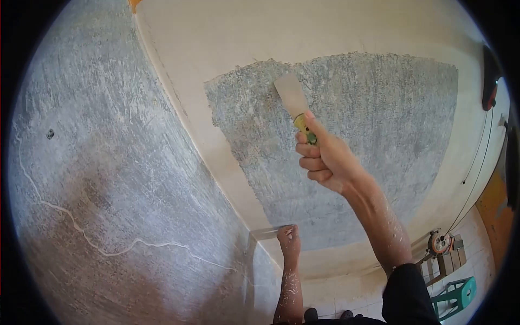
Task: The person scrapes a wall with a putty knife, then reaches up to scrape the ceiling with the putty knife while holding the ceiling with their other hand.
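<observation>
My right hand (pixel 330 162) is wrapped round the yellow-green handle of a putty knife (pixel 291 95), thumb along the handle. The knife's flat blade points up and left, over the rough grey patch (pixel 374 130) of the wall, near that patch's upper edge. Lower down, my left hand (pixel 288 238) is closed in a fist close to the wall corner. A thin dark edge shows at its top, but what it holds I cannot make out. Pale flecks stick to both forearms. Smooth cream wall (pixel 314 27) surrounds the grey patch.
To the left stands a grey, scraped wall (pixel 108 179) with a wavy white line across it. At the lower right are a cable reel (pixel 440 242) on a wooden stand and a green stool (pixel 465 292). Cords hang along the right side above the tiled floor (pixel 479 260).
</observation>
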`<state>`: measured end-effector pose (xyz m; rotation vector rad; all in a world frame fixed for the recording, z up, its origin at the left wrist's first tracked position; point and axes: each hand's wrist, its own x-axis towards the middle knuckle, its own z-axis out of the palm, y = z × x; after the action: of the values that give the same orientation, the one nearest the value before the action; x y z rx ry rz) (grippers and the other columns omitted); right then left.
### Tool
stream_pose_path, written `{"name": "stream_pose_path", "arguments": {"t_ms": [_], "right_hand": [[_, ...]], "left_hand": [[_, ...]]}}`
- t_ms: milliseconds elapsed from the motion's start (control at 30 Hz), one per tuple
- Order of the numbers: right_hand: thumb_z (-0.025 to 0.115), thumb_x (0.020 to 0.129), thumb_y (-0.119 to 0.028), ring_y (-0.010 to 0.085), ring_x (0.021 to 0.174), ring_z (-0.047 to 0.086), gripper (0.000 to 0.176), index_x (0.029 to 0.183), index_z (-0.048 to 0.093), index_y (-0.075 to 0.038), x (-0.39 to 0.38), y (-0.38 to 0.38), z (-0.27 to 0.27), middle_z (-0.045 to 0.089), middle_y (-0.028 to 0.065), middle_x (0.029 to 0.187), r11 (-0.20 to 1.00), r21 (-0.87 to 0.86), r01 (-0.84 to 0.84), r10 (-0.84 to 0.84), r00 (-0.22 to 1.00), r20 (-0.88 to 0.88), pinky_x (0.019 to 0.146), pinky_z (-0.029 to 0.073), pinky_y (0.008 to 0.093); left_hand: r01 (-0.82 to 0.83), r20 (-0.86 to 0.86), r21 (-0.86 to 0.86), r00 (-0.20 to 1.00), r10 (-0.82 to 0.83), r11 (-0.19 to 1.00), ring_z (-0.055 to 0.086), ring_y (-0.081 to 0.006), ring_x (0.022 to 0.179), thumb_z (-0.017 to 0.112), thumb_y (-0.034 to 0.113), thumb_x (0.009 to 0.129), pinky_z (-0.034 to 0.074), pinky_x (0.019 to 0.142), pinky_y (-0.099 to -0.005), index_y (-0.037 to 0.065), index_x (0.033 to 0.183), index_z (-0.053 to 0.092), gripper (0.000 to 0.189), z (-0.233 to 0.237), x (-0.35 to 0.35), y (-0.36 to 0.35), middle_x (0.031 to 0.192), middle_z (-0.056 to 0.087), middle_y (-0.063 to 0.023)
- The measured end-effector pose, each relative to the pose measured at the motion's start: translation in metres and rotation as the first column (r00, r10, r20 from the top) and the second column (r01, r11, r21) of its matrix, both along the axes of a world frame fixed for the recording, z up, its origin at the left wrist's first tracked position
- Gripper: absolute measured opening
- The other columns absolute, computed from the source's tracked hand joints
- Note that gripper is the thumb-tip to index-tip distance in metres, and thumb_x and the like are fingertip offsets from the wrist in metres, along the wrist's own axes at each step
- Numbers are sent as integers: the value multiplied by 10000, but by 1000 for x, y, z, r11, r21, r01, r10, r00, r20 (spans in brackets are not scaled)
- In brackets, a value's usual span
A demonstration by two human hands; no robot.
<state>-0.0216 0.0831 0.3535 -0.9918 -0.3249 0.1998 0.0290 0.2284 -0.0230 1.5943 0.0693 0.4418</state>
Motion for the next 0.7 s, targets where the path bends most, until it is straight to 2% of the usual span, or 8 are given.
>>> {"name": "stream_pose_path", "arguments": {"t_ms": [100,167,267,367,467,567,667,700], "right_hand": [[458,971,-483,-2,457,233,396,803,440,-125,4,0,35,306,-99,600,996,59,-69,61,990,123,334,156,163],[462,971,-477,-5,458,235,389,809,440,-125,-2,-7,15,302,-98,597,997,52,-57,54,997,57,333,155,163],[436,979,-484,-19,435,206,387,807,418,-138,6,-10,7,280,-109,589,1000,-3,-23,23,997,69,311,152,144],[425,984,-486,-25,425,191,387,806,410,-143,2,-7,28,269,-115,584,1000,-9,-10,11,995,103,303,155,133],[426,985,-483,-25,425,189,386,808,413,-140,7,-7,9,272,-115,584,999,-35,36,-33,997,70,306,159,134],[425,986,-481,-24,424,189,386,806,415,-140,7,6,33,275,-115,583,999,-35,11,-6,993,118,306,161,134],[422,988,-478,-25,423,189,383,806,414,-141,8,-2,14,278,-115,583,999,-36,34,-31,996,86,302,157,132],[421,988,-477,-26,423,188,382,806,414,-141,7,-3,14,279,-115,583,998,-48,45,-41,996,78,301,155,131]], "left_hand": [[-46,0,-2,999,46,999,595,-211,871,647,189,873,478,792,-344,-39,967,585,254,10,4,3,941,603,-137],[-31,-72,-28,997,29,999,604,-217,827,638,171,871,476,774,-340,-33,970,593,231,17,-2,2,903,616,-117],[-4,61,45,998,2,999,541,-146,875,629,212,887,443,761,-292,17,993,579,228,1,4,5,947,589,-71],[-98,-107,-3,989,97,995,604,-210,834,664,181,852,477,769,-341,-28,939,600,236,16,2,1,885,624,-130],[48,-9,50,999,-48,998,603,-208,826,679,200,844,479,762,-340,-25,924,602,251,-11,18,12,870,625,-135],[-44,-83,59,995,49,997,602,-208,824,677,210,844,479,751,-339,-19,927,604,254,2,14,10,883,626,-142],[156,-234,130,964,-123,979,606,-216,815,676,206,841,479,752,-343,-19,892,612,240,-3,23,23,873,633,-158],[67,-199,91,979,-47,994,607,-214,807,676,202,839,479,749,-343,-21,879,614,235,0,21,19,865,636,-160]]}}
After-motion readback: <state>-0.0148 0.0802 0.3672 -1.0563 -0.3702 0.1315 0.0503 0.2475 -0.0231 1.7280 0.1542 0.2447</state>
